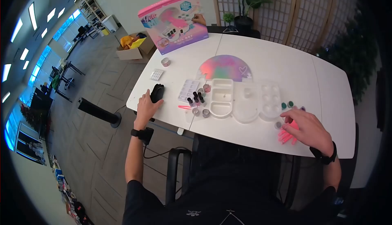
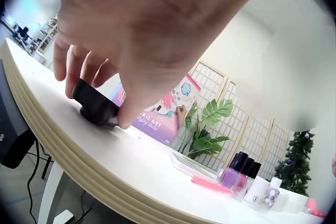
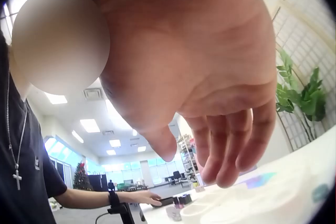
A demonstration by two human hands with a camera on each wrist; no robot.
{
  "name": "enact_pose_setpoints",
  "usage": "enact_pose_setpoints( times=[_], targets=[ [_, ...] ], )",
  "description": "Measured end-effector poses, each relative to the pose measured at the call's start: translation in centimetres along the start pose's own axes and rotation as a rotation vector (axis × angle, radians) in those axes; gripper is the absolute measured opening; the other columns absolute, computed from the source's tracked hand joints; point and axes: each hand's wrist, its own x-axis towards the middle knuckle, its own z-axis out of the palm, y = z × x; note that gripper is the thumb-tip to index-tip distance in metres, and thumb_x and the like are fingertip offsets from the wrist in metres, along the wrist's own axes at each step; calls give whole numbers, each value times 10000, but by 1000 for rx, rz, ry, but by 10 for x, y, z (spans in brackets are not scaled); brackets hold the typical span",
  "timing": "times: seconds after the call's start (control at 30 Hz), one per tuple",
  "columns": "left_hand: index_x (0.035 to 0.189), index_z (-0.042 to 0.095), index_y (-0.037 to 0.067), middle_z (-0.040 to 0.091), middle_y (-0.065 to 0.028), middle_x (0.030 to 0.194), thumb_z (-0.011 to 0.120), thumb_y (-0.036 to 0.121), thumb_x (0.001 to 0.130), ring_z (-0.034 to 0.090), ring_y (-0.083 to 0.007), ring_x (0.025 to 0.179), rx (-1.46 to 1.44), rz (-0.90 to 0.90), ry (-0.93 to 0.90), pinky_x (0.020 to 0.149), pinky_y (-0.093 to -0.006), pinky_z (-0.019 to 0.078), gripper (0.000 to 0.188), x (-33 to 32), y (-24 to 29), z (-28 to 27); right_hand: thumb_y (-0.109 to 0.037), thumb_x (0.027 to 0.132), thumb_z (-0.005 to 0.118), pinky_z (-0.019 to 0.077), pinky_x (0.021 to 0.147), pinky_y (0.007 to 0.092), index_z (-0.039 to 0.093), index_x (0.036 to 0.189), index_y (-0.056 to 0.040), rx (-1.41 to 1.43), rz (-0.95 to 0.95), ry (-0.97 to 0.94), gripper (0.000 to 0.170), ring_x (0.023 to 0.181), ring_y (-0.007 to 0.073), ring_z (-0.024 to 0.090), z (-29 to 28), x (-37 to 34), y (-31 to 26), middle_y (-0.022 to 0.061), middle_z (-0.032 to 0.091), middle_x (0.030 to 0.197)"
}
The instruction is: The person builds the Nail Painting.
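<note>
At the table's left end, my left hand (image 1: 147, 108) grips a small black rounded plastic object (image 1: 157, 91). The left wrist view shows the thumb against one end of this black object (image 2: 95, 104) and the fingers around its other side. On the right, my right hand (image 1: 309, 128) hovers over a pink plastic model hand (image 1: 284, 137), partly hiding it. In the right wrist view its fingers (image 3: 227, 150) hang loosely bent with nothing between them. Beside the model hand stand a small grey-lidded pot (image 1: 278, 125) and green pots (image 1: 290, 103).
Mid-table are a white compartment tray (image 1: 221, 109), a clear tray with round wells (image 1: 270, 98) and a rainbow panel (image 1: 224, 66). Left of them are several nail polish bottles (image 1: 196, 97), a pink stick (image 1: 184, 107) and a nail sheet (image 1: 189, 89). A nail-art box (image 1: 175, 25) stands behind.
</note>
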Motion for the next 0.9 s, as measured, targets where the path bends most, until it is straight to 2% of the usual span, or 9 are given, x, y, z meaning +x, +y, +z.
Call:
enact_pose_setpoints(
  times=[0.17,0.27,0.33,0.4,0.5,0.63,0.73,0.83,0.9],
  targets=[
    [1619,405,-73,621,-291,1469,739,385,1012,604,-459,1332,-73,280,117,1093,-502,506,830,46,23,-14,-256,1036,660,566,946,428,698,1235,31,-17,-32,-83,351,1049,336,734,-27,60,20,192,758,1105],
    [1604,428,-73,603,-291,1522,670,354,1062,613,-412,1379,-473,295,-214,1126,-470,500,731,88,79,-27,-309,1065,621,550,1010,455,667,1304,26,-70,-121,-160,415,1158,362,713,-13,111,23,234,743,1196],
    [1594,448,-66,597,-281,1545,628,326,1086,609,-372,1417,-593,347,-362,1154,-434,495,666,129,96,1,-397,1060,631,494,1121,463,579,1450,25,-100,-160,-225,577,1301,374,644,8,149,22,260,682,1359],
    [1604,442,-59,569,-282,1571,614,338,1081,571,-380,1457,-552,312,-480,1200,-427,462,678,144,131,5,-443,1041,660,460,1175,466,446,1570,54,-182,-153,-299,757,1400,397,578,23,185,12,306,588,1488],
    [1642,381,-51,496,-240,1649,580,336,1108,487,-349,1533,-318,402,-570,1251,-413,400,690,174,151,41,-493,1021,681,471,1165,480,397,1596,51,-133,-212,-323,841,1411,436,568,52,228,28,316,565,1522],
    [1696,244,-39,445,-287,1666,596,366,1088,446,-362,1558,-358,352,-731,1273,-414,362,811,173,176,40,-580,1050,603,413,1245,471,278,1664,68,-64,-233,-367,949,1518,438,468,75,253,42,317,419,1664],
    [1654,287,-100,603,-303,1505,633,321,1022,584,-349,1422,-464,367,-715,1200,-419,433,834,173,185,47,-632,1060,548,385,1272,471,229,1686,66,-91,-201,-416,991,1560,431,416,78,253,46,305,358,1709],
    [1664,300,-43,504,-289,1609,649,348,1053,526,-345,1477,-569,221,-789,1237,-416,398,806,179,197,37,-650,1063,523,376,1278,476,221,1694,50,-94,-146,-469,990,1577,422,394,73,252,38,301,339,1720],
    [1649,326,-42,540,-275,1568,681,327,1028,559,-327,1429,-554,206,-771,1210,-411,424,805,189,194,45,-646,1064,524,378,1276,478,215,1698,41,-116,-155,-443,985,1583,417,387,78,254,44,307,326,1724]
  ],
)
